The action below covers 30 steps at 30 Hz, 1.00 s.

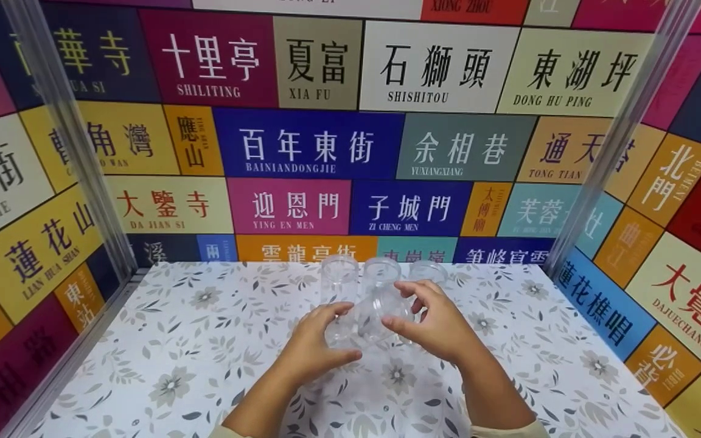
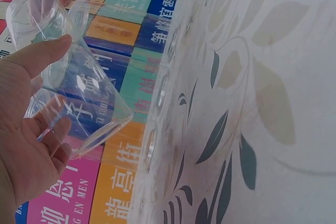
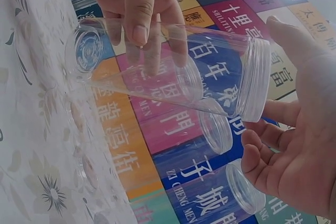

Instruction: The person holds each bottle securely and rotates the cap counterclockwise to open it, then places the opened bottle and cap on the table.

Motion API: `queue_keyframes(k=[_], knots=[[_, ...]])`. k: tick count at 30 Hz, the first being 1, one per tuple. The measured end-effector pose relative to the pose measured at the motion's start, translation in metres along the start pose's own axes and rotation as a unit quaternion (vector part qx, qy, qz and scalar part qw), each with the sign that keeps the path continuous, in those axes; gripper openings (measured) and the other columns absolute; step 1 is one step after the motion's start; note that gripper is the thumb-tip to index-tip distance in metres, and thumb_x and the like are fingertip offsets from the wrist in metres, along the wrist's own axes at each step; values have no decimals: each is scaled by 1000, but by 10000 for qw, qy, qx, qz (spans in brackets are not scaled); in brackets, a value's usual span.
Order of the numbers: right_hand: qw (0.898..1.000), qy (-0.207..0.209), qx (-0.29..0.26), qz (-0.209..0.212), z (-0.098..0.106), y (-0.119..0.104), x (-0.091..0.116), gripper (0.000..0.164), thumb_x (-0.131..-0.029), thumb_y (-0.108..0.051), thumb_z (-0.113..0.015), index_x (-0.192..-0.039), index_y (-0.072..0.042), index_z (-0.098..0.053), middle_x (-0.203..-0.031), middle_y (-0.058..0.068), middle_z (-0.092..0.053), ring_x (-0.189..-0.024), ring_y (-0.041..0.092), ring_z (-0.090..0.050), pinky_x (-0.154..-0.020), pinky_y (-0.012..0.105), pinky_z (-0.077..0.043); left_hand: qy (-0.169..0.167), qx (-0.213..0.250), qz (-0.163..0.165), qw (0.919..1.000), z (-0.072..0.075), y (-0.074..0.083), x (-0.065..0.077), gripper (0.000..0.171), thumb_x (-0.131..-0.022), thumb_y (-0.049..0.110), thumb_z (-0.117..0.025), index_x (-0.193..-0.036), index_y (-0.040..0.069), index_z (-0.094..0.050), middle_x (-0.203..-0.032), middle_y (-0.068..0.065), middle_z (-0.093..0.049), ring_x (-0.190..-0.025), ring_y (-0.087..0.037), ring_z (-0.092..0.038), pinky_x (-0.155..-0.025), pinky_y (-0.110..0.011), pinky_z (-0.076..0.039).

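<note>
A clear plastic jar (image 1: 381, 313) with a ridged, clear lid (image 3: 254, 80) is tilted above the table between my two hands. My left hand (image 1: 317, 340) holds it round the body. The left thumb (image 2: 50, 53) lies over the near side and the fingers (image 2: 52, 140) come round from below. At the lid end is my right hand (image 1: 439, 319), its thumb and fingers spread on either side of the lid. Any contact there is hard to make out. The see-through plastic blurs the jar's outline in the head view.
Three more clear jars, a left one (image 1: 339, 277), a middle one (image 1: 382, 269) and a right one (image 1: 428, 272), stand in a row at the table's back edge. A floral cloth covers the table (image 1: 216, 365). Behind rises a colourful sign-printed wall (image 1: 308, 143) with clear corner posts.
</note>
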State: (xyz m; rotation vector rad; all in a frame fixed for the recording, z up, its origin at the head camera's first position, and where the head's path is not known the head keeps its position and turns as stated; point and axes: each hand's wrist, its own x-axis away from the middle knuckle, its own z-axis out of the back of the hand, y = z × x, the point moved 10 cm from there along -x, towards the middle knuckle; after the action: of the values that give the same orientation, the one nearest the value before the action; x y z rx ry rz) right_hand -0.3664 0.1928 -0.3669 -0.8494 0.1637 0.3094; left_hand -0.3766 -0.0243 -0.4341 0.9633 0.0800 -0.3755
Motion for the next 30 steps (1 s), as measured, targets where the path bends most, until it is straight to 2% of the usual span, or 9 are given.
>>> queue_keyframes(k=[5, 11, 16, 19, 21, 27, 30], knots=[[9999, -43, -73, 60, -1, -2, 0, 73, -85, -51, -88, -149, -24, -63, -136, -1, -62, -106, 20, -57, -84, 34, -55, -32, -17, 49, 10000, 0, 0, 0, 83, -78, 39, -96, -151, 36, -57, -150, 4, -63, -145, -29, -53, -123, -62, -43], [9995, -187, -202, 165, -3, -6, 2, 72, -86, -33, -89, -151, -24, -61, -144, -3, -58, -111, 20, -53, -87, 34, -54, -60, -73, 17, 10000, -1, 0, 0, 83, -79, 38, -96, -151, 35, -57, -151, 3, -62, -145, -29, -53, -122, -62, -44], [9983, -254, -248, 468, -4, -13, 3, 74, -83, -18, -85, -153, -25, -59, -150, -6, -55, -121, 21, -53, -94, 39, -53, -73, -48, -14, 10000, -1, 1, 0, 83, -79, 36, -95, -152, 33, -57, -151, 3, -62, -145, -30, -53, -122, -62, -44], [9972, -310, -216, 641, -5, -17, 5, 78, -80, -12, -81, -154, -26, -59, -154, -9, -54, -125, 20, -53, -95, 37, -52, -77, -19, -27, 10000, -1, 1, 0, 83, -79, 37, -96, -152, 33, -57, -151, 3, -62, -145, -29, -53, -123, -62, -43], [9968, -338, -203, 694, -6, -18, 6, 79, -79, -10, -79, -153, -31, -59, -155, -12, -52, -127, 18, -54, -94, 33, -52, -73, -12, -27, 10000, -1, 1, 1, 83, -78, 38, -96, -152, 35, -57, -151, 3, -62, -145, -29, -53, -122, -61, -43], [9957, -326, -308, 806, -5, -20, 6, 83, -77, -8, -80, -153, -32, -58, -158, -13, -50, -129, 17, -53, -93, 34, -52, -46, -81, -25, 10000, 0, 1, 0, 83, -78, 38, -96, -151, 35, -57, -150, 3, -63, -144, -29, -54, -122, -60, -44], [9962, -289, -296, 761, -4, -17, 6, 85, -80, -20, -87, -156, -35, -54, -162, -10, -47, -131, 19, -52, -94, 34, -52, -38, -119, 16, 9999, 0, 1, 0, 82, -78, 38, -96, -151, 37, -57, -150, 3, -63, -144, -29, -54, -122, -60, -45]])
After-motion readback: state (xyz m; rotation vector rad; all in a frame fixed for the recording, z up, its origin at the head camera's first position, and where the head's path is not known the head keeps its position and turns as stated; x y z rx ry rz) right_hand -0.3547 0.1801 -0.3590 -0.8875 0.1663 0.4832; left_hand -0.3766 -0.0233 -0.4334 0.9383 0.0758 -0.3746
